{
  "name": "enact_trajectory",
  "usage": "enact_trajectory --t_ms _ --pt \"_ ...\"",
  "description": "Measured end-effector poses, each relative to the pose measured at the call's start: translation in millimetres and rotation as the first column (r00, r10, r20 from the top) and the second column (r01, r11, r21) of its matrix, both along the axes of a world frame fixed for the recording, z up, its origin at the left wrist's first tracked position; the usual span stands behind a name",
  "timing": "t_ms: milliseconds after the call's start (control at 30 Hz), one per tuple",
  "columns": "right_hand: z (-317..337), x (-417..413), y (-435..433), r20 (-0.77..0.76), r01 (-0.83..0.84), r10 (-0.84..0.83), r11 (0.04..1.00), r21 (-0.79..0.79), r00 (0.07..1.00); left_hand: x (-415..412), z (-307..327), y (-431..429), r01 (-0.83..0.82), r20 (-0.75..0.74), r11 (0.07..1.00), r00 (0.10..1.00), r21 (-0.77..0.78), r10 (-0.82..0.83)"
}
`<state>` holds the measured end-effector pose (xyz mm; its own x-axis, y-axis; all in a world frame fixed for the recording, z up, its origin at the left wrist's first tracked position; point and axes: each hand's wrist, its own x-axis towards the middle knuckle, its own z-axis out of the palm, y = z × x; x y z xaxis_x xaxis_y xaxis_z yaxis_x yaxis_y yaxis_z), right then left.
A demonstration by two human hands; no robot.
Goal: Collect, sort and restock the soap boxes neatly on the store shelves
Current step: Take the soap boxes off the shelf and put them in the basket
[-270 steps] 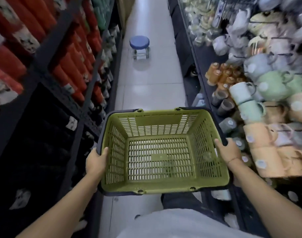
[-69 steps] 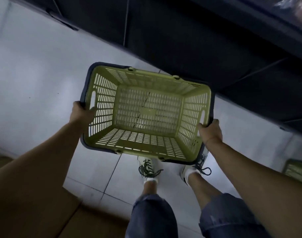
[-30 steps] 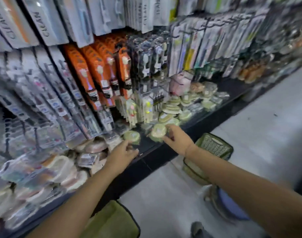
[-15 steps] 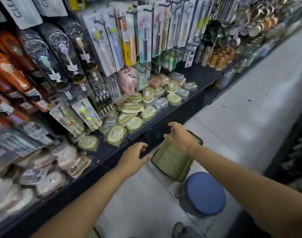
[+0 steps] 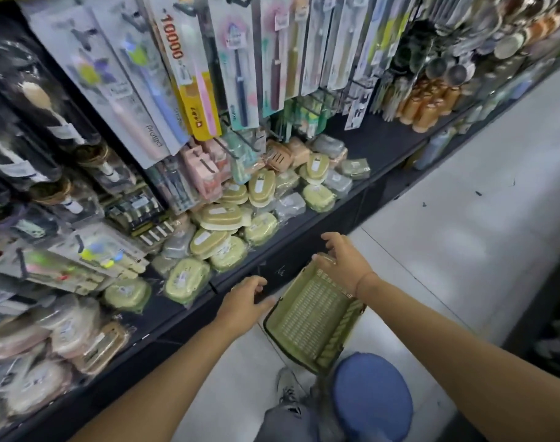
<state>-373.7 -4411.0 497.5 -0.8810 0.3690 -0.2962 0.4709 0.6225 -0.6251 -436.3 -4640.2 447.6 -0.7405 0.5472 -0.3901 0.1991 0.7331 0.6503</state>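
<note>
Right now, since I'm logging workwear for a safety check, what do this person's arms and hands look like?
The left hand and right hand are bare, with no gloves. The left forearm and right forearm are bare too, and no sleeve shows up to the frame edge. A thin band seems to circle the right wrist. No watch shows.

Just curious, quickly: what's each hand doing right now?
Left hand: open, holding nothing.
Right hand: grips the green slatted plastic basket by its rim.
</note>
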Motion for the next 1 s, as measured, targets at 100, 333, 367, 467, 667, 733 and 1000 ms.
enact_trajectory --t_ms 100,333,367,467,667,733,1000 --pt "-7 -17 30 -0.004 0.048 -0.048 0.999 0.010 0.999 -26 -10 31 0.037 0.015 0.999 0.999 -0.038 -0.036" --pt "-34 -44 74 0.051 0.056 -0.057 0.998 0.006 0.997 -64 -31 79 -0.013 0.030 0.999 0.999 -0.035 0.014" --pt "-40 -50 79 0.060 0.039 -0.039 0.999 0.006 0.997 -69 -35 84 -0.024 0.030 0.999 0.999 -0.037 0.025" --pt "-61 -72 95 0.085 0.000 0.001 1.000 -0.009 0.996 -84 -53 95 -0.074 0.025 0.996 0.997 -0.039 0.075" --pt "-133 -139 154 0.065 -0.131 0.133 0.991 -0.034 0.989 -122 -111 130 -0.174 -0.118 0.971 0.981 -0.166 0.155" --pt "-165 -168 179 0.013 -0.170 0.170 0.985 -0.009 0.985 -136 -140 148 -0.205 -0.177 0.948 0.971 -0.245 0.164" --pt "-286 -246 237 -0.095 -0.139 0.166 0.961 0.237 0.982 -194 -260 186 -0.344 -0.376 0.907 0.895 -0.242 0.239"
